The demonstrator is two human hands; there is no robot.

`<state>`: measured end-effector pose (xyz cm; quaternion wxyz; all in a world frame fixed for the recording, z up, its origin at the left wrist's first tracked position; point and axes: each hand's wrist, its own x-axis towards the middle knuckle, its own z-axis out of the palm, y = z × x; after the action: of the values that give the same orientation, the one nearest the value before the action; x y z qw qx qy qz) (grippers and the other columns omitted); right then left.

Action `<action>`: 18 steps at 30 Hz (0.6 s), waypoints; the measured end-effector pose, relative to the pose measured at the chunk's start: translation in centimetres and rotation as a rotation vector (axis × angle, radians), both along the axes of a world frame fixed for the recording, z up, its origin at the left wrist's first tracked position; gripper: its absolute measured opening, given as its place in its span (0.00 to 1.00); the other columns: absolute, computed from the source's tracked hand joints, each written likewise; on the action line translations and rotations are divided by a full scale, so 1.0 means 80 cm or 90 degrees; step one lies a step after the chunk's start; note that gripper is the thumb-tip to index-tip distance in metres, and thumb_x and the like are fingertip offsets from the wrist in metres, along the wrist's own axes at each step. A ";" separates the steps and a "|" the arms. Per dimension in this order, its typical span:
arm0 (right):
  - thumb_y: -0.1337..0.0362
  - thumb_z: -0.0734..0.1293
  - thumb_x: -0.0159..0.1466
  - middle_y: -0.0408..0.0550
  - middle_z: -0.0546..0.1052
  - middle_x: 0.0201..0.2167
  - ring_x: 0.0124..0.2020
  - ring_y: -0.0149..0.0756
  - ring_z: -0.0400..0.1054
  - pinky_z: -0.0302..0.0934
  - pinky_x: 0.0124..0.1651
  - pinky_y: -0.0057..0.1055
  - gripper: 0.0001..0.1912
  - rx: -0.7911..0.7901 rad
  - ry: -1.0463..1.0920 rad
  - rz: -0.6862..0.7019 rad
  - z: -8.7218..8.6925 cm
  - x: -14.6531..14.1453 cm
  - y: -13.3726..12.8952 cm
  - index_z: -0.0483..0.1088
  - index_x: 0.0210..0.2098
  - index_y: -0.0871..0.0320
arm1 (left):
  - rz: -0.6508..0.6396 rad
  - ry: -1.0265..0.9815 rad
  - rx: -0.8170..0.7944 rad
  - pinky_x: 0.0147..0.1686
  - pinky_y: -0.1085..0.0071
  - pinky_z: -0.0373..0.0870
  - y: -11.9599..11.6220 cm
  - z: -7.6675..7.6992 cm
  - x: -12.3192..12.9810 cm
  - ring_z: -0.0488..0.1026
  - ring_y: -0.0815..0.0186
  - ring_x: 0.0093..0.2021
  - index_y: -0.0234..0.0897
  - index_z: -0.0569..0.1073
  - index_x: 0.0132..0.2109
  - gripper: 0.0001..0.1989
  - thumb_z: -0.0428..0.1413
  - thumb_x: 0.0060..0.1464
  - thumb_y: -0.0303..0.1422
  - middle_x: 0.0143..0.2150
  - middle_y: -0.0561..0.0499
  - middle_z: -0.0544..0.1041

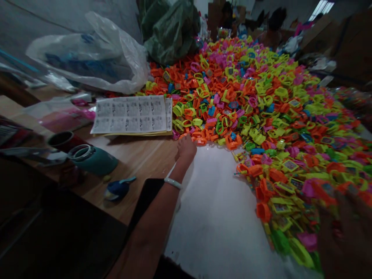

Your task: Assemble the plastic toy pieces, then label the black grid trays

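Observation:
A large heap of small plastic toy watches (pixel 232 97) in orange, yellow, pink, green and blue spreads over the table. At its near left edge is my left hand (pixel 186 148), a pale bangle on the wrist. Its fingers curl down against the orange pieces (pixel 202 141); whatever lies beneath them is hidden. My right hand (pixel 344 228) is dark and blurred at the lower right. Its fingers look spread over the heap, close to an orange watch (pixel 322 192). A bare white surface (pixel 212 209) lies between both hands.
Printed label sheets (pixel 130 114) lie left of the heap. Near them are a teal jar (pixel 93 159), a dark red cup (pixel 65 139) and a small blue object (pixel 117 190). A clear plastic bag (pixel 116 58) and green sacking (pixel 171 33) stand behind. People (pixel 276 23) are at the back.

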<state>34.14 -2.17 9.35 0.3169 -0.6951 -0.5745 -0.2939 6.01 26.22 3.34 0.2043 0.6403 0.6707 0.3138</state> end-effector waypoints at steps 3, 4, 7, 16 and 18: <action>0.62 0.64 0.62 0.55 0.75 0.46 0.44 0.47 0.71 0.67 0.45 0.43 0.23 -0.062 0.061 0.060 -0.029 -0.029 0.015 0.63 0.57 0.50 | -0.017 0.037 -0.022 0.52 0.54 0.54 -0.003 -0.011 0.003 0.65 0.52 0.52 0.29 0.72 0.41 0.10 0.50 0.56 0.30 0.41 0.38 0.74; 0.59 0.63 0.63 0.53 0.77 0.40 0.38 0.43 0.73 0.68 0.40 0.38 0.20 -0.104 0.103 0.094 -0.045 -0.043 0.024 0.65 0.55 0.52 | -0.038 0.051 -0.028 0.51 0.55 0.56 -0.013 -0.014 0.004 0.66 0.53 0.49 0.28 0.73 0.40 0.10 0.49 0.56 0.29 0.39 0.39 0.75; 0.56 0.61 0.64 0.49 0.77 0.32 0.29 0.36 0.71 0.67 0.33 0.31 0.17 -0.229 0.211 0.201 -0.090 -0.084 0.053 0.68 0.50 0.55 | -0.145 0.087 -0.046 0.46 0.58 0.60 -0.062 -0.020 0.008 0.68 0.56 0.41 0.32 0.75 0.38 0.09 0.52 0.54 0.31 0.34 0.43 0.75; 0.67 0.59 0.64 0.49 0.72 0.36 0.31 0.34 0.69 0.63 0.30 0.28 0.09 -0.462 0.232 0.300 -0.113 -0.144 0.098 0.69 0.40 0.57 | -0.335 -0.064 -0.107 0.44 0.67 0.67 -0.208 -0.028 0.010 0.69 0.64 0.42 0.36 0.70 0.49 0.15 0.50 0.54 0.28 0.46 0.44 0.71; 0.64 0.60 0.64 0.48 0.72 0.33 0.33 0.34 0.69 0.64 0.35 0.28 0.07 -0.426 0.339 0.315 -0.113 -0.148 0.092 0.69 0.36 0.57 | -0.230 -0.158 -0.148 0.46 0.66 0.68 -0.219 -0.030 0.011 0.70 0.64 0.44 0.34 0.66 0.53 0.18 0.50 0.55 0.31 0.51 0.42 0.69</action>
<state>22.29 5.18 0.28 0.2724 -0.6527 -0.6840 0.1788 6.88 8.71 0.93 0.4101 0.6786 0.5467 0.2692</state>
